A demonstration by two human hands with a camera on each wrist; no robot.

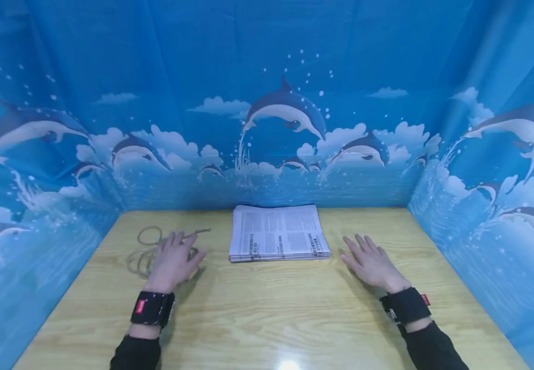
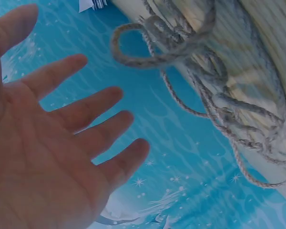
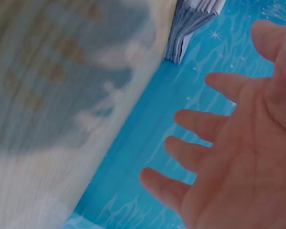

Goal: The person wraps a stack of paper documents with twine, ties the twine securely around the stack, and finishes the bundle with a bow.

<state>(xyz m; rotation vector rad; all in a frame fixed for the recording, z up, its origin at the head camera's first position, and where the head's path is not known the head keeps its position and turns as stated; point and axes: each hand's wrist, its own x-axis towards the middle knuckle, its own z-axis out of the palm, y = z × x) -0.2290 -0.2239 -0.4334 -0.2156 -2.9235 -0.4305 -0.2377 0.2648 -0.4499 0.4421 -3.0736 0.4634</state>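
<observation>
In the head view a folded stack of newspapers (image 1: 278, 234) lies at the back middle of the table, print side up. My left hand (image 1: 171, 262) hovers over a loosely looped rope (image 1: 142, 262) to the left of the stack, fingers spread and holding nothing. The left wrist view shows the palm (image 2: 47, 152) apart from the beige twisted rope (image 2: 152, 62). To the right of the newspapers is my right hand (image 1: 373, 264), its fingers extended with nothing in them. In the right wrist view the newspapers' edge (image 3: 181, 38) shows beyond the right hand (image 3: 233, 148).
A light wood-grain table (image 1: 257, 313) spans the area under both hands. Blue dolphin-print curtains (image 1: 267, 169) enclose it at the back, left and right. Black bands (image 1: 151, 308) circle both wrists.
</observation>
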